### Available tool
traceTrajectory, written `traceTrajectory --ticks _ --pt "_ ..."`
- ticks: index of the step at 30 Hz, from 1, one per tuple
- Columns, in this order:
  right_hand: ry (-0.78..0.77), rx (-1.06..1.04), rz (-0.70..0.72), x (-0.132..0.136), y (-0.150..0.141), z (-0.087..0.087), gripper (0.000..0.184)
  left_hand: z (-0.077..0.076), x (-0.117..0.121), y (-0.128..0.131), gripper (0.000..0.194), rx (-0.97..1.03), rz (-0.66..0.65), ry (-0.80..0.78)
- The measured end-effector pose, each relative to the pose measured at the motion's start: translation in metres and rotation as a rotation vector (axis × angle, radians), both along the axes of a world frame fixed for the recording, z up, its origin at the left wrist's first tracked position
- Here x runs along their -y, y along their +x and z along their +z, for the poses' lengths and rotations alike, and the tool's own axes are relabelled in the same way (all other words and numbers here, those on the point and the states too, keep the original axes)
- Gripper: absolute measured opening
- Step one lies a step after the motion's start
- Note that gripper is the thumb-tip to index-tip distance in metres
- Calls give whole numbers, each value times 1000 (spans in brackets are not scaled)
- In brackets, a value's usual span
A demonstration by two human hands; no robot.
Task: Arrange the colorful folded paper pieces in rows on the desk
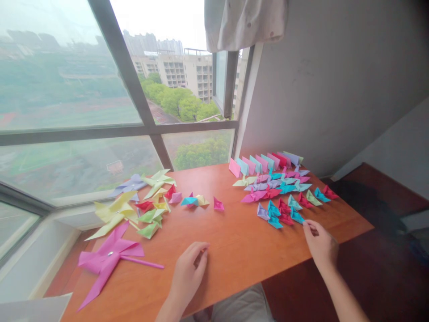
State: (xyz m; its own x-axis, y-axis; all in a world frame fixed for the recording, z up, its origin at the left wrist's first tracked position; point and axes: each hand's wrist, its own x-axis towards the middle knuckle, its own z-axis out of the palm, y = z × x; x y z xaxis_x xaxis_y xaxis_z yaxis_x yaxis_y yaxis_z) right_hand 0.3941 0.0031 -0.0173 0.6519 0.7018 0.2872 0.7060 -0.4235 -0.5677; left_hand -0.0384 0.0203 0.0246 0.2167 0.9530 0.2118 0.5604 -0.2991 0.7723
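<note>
Blue paper boat lies just far-left of the nearer right hand, long axis slanting toward its narrow pinch on the near-right tip.

Pale daylight enters through a large grey-framed glass window, with an off-white cloth curtain hanging at its upper right, onto a glossy orange-brown wooden table beside a plain grey wall, over a dark reddish-brown floor.

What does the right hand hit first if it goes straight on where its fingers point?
The blue folded paper piece nearest the right hand, right at its fingertips. Depth is unclear at the corner, so they may already be touching it.
</note>
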Motion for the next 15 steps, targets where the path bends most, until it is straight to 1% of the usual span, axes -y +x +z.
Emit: traceTrajectory --ticks 5,8,12,15 --pt "-2 9 16 -2 0 -2 39 1 1 0 16 0 5 8" --pt "10 12 30 -2 -1 1 38 1 1 0 17 -4 1 11" --pt "69 73 18 -1 -7 14 42 1 0 1 17 -8 0 11" --pt "147 85 68 -5 -25 29 42 1 0 1 17 -10 -5 14"
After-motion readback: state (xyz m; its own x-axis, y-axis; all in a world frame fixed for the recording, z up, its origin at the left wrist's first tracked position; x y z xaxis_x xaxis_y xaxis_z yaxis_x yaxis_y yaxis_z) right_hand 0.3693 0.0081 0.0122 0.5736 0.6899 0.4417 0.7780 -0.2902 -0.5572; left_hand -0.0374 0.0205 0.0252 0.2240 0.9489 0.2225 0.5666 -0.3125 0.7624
